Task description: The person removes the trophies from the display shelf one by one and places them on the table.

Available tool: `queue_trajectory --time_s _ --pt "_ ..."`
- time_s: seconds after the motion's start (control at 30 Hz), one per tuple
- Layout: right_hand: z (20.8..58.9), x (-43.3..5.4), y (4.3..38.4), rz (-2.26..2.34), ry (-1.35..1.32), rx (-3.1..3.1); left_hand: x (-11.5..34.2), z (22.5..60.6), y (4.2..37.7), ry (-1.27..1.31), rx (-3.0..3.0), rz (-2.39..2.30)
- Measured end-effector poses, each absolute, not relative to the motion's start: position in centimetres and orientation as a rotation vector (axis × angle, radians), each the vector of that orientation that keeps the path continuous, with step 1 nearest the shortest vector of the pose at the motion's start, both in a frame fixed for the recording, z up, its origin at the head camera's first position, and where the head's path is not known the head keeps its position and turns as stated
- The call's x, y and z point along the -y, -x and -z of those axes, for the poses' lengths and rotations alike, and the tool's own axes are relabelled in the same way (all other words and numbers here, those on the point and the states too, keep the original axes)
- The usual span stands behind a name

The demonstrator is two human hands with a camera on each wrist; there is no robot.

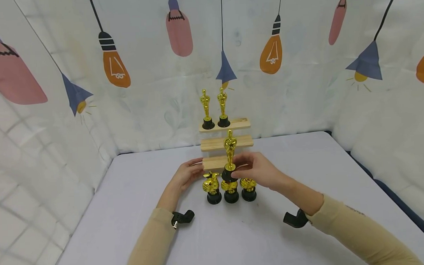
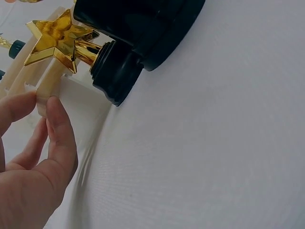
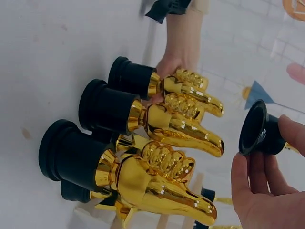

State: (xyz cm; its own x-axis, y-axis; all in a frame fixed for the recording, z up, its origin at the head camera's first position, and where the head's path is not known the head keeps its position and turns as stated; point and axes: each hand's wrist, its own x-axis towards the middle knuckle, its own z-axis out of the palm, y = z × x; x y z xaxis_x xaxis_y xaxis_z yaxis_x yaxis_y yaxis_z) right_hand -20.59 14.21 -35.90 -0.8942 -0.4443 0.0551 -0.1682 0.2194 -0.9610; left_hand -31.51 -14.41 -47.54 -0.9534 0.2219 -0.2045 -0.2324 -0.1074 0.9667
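My right hand (image 1: 260,170) pinches the black base (image 3: 271,136) of a gold figure trophy (image 1: 230,147), holding it upright in front of the stepped wooden rack (image 1: 213,163). In the right wrist view the base's hollow underside shows. My left hand (image 1: 187,174) is at the rack's left side; in the left wrist view its thumb and fingers pinch the end of a wooden step (image 2: 47,93). Two matching gold figure trophies (image 1: 205,105) stand on the rack's top step. The middle step (image 1: 226,143) bears nothing.
Three gold thumbs-up trophies (image 3: 162,179) with black bases stand in a row on the white-covered table (image 1: 216,241) before the rack. Behind them are gold star trophies (image 2: 59,38), partly hidden. A patterned cloth wall (image 1: 144,111) rises behind the table.
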Motion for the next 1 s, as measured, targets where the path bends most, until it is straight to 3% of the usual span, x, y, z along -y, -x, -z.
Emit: queue_trajectory --time_s 1.0 --pt "37.7 -12.3 18.7 1.680 0.701 -2.254 14.4 47.4 31.3 0.013 -1.857 -2.143"
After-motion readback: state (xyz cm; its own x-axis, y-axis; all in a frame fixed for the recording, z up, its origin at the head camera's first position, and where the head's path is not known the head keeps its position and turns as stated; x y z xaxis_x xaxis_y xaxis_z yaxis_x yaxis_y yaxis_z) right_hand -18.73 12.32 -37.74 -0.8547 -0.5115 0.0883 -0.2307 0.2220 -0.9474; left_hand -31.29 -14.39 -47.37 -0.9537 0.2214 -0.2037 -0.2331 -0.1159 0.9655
